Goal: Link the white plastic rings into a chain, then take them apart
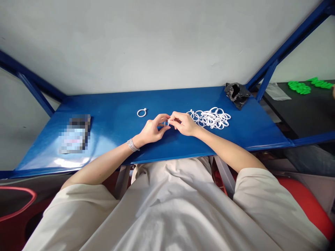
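Over the middle of the blue table (112, 108), both hands meet at a small white ring (168, 123). My left hand (154, 129) is closed on the ring from the left, thumb and fingers curved round it. From the other side, my right hand (183, 123) pinches at the ring's right edge; the fingertips hide much of it. One separate white ring (141, 112) with a little knob lies beyond my left hand. To the right of my right hand is a loose pile of similar white rings (213, 118), several overlapping one another.
A crumpled black plastic bag (237, 94), torn open, sits at the table's back right corner. A blurred-out flat object (75, 134) lies on the left. Blue frame bars rise at both sides. Green pieces (299, 87) rest on a dark surface at far right, near part of another person's hand.
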A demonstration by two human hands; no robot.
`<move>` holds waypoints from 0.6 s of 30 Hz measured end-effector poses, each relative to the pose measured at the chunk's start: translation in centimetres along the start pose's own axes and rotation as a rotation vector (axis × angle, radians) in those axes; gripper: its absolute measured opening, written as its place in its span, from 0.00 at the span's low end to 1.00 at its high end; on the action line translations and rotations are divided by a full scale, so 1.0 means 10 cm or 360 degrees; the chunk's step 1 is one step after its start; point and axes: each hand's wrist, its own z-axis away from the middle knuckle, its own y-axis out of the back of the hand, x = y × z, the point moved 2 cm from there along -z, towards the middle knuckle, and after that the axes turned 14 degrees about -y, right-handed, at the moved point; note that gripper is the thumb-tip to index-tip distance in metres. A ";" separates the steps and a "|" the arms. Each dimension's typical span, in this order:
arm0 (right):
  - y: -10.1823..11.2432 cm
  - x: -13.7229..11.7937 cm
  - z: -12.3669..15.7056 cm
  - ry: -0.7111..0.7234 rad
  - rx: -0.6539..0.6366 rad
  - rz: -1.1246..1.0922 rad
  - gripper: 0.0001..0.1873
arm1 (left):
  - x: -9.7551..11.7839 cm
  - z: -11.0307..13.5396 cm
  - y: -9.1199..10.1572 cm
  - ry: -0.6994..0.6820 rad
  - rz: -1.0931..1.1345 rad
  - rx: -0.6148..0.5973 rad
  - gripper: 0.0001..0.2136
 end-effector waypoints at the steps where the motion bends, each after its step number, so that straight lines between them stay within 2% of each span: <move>1: -0.01 0.00 0.00 0.0002 0.0005 0.0001 0.12 | -0.01 0.00 0.00 -0.0010 -0.0006 -0.0001 0.19; 7: 0.00 0.02 -0.05 -0.0005 0.0067 0.0008 0.13 | -0.02 -0.03 0.03 -0.0038 -0.0128 0.0020 0.18; 12: 0.16 0.08 -0.13 -0.0059 0.0240 0.0165 0.16 | -0.03 -0.13 0.25 0.0002 -0.0612 0.0223 0.14; 15: 0.23 0.10 -0.14 -0.0028 0.0332 0.0448 0.13 | -0.19 -0.17 0.42 0.0067 -0.0867 0.0298 0.12; 18: 0.25 0.11 -0.14 -0.0077 0.0234 0.0675 0.18 | -0.43 -0.15 0.54 0.0223 -0.1019 0.0308 0.12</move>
